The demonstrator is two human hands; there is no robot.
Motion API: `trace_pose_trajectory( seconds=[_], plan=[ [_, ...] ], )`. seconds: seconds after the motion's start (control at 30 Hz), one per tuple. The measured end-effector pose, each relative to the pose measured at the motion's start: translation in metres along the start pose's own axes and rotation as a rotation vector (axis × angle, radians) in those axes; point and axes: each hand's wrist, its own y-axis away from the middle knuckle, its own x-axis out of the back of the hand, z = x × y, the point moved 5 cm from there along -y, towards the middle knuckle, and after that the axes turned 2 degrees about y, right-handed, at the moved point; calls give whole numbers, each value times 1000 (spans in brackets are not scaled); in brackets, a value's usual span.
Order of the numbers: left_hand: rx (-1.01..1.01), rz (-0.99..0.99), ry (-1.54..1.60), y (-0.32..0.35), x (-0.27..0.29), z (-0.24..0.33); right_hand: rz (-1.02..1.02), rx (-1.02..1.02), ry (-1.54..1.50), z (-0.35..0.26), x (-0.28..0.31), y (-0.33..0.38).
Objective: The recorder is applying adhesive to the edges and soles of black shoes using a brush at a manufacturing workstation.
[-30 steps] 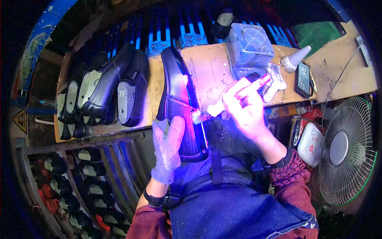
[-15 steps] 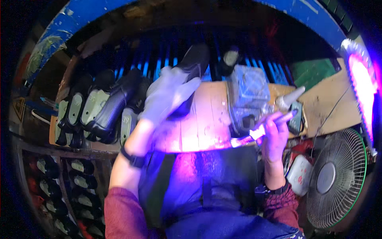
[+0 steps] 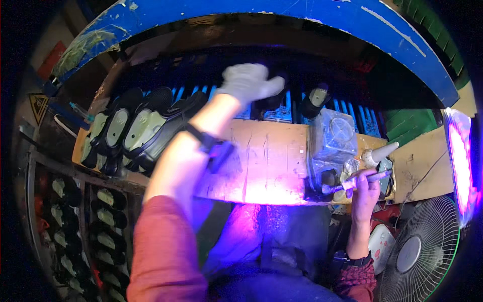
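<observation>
My left hand [image 3: 250, 82], in a pale grey glove, reaches out over the blue-lit slats [image 3: 276, 114] beyond the bench. It is closed at a black shoe [image 3: 273, 100], mostly lost in the dark; the thumb points right. My right hand [image 3: 366, 190] is bare and grips a brush [image 3: 347, 185] by its handle. The brush's bristles point left, at the dark opening of a glue-smeared container [image 3: 317, 189]. Behind that container stands a clear, blue-tinted box [image 3: 334, 135]. A pale cone-shaped nozzle [image 3: 383, 153] leans just beyond my right hand.
Several black shoes with pale green soles [image 3: 143, 132] lean together on the bench's left. Another shoe [image 3: 317, 98] rests on the slats. A rack [image 3: 85, 221] of shoes stands lower left. At right are a fan [image 3: 412, 251] and a glowing lamp [image 3: 459, 166]. A blue beam [image 3: 261, 14] arches above.
My left hand has carried the black shoe away from the bench, out over the slats. My right hand still holds the brush, its bristles now at the container instead of near the bench's front edge.
</observation>
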Motion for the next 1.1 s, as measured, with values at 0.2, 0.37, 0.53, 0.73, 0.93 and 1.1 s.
trace_pose_trajectory(
  seconds=[0.2, 0.37, 0.53, 0.73, 0.93, 1.1],
  plan=[
    [189, -367, -388, 141, 54, -120, -7, -4, -3, 12, -4, 2],
    [61, 130, -501, 175, 49, -84, -79, 179, 280, 5, -4, -6],
    [-237, 213, -491, 205, 38, 0, -233, 274, 810, 1, -15, -6],
    [-290, -204, -470, 180, -42, 42, -228, 302, 744, -6, -24, -4],
    [-200, -323, -310, 160, -48, 28, -181, 321, 736, -10, -18, -1],
    [89, -18, -146, 167, -24, 21, -108, 240, 730, -1, -9, 6]
  ],
)
